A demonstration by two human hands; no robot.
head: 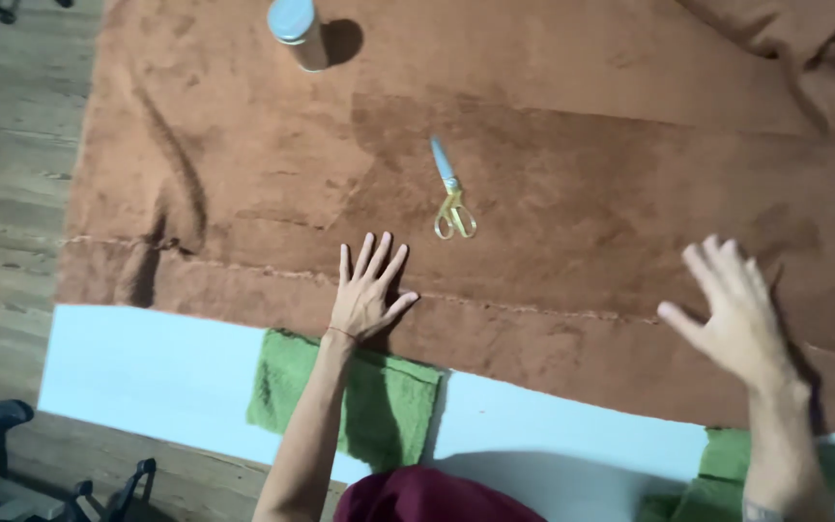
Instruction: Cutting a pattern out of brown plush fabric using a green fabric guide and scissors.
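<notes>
Brown cloth (553,193): plush, velvety nap, matt, brush marks showing lighter and darker. Scissors (451,193), centre frame: glossy gold-toned metal handles, pale blue smooth blade cover. Green cloth (388,406), lower centre: terry-like, rough, matt. White board (147,372), lower left: smooth, matt. Floor (7,145), left edge: worn wood planks. Cylindrical container (297,29), top: smooth pale lid.

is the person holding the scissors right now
No, the scissors lie untouched on the brown cloth, beyond the left hand pressed flat; the right hand is spread open.
</notes>
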